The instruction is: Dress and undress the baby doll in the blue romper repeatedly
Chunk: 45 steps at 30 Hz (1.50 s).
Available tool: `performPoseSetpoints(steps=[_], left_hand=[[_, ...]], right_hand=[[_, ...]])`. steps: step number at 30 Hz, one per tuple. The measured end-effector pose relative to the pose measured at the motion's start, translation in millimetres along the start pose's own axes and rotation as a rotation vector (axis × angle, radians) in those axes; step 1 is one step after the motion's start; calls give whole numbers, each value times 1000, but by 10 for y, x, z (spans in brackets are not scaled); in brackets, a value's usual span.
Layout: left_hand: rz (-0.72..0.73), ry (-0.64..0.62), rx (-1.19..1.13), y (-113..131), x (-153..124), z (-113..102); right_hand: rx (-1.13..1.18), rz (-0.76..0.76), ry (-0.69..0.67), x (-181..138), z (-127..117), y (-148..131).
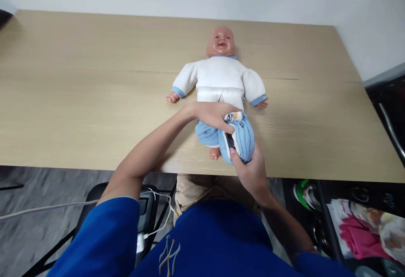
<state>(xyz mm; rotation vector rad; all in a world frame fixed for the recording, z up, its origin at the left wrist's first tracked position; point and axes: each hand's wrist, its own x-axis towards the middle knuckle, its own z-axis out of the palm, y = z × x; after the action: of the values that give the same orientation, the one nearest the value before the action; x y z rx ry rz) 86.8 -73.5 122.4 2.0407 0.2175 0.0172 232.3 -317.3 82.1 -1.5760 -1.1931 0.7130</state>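
A baby doll [220, 74] in a white top with blue cuffs lies on its back on the wooden table [79, 100], head toward the wall. Light blue trousers [242, 138] are bunched around its legs near the table's front edge; one bare foot [215, 154] sticks out. My left hand [215, 116] reaches across and grips the waistband at the doll's hips. My right hand [249, 169] holds the bunched trousers from below, thumb pressed into the fabric.
The table's front edge runs just below the doll's feet. A white wall stands behind the table. A black chair and white cables [148, 209] sit under the table at left. Pink and colourful bags [360, 230] lie on the floor at right.
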Motion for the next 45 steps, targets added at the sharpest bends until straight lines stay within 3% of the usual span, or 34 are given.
performPoseSetpoints(steps=[2,6,9,12,17,22,28,33,36,39,45], left_hand=[[-26,-6,105,27,12,33],[-230,-9,378,179,39,139],[-359,-59,499,288,43,219],[-401,-85,478,257,45,285],[-264,54,317,-49,79,368],[-52,83,95,-205,86,313],[36,112,-35,-219,48,266],[91,204,-42,-214,-53,293],[102,260,-85,-186,-153,276],[83,259,-116,-156,-254,241],[80,391,167,-137,-485,309]], right_hand=[[-150,-7,118,-146,45,73],[-494,-45,284,-224,-45,290],[-555,-131,309,-242,-101,426],[-487,-193,319,-266,-88,509],[-197,28,213,-291,-73,612],[134,242,105,-245,-78,695],[256,219,147,-46,4,745],[262,28,244,260,-12,784],[241,-51,146,473,-135,760],[162,-110,-62,713,-352,695],[-93,-291,-474,1096,-774,500]])
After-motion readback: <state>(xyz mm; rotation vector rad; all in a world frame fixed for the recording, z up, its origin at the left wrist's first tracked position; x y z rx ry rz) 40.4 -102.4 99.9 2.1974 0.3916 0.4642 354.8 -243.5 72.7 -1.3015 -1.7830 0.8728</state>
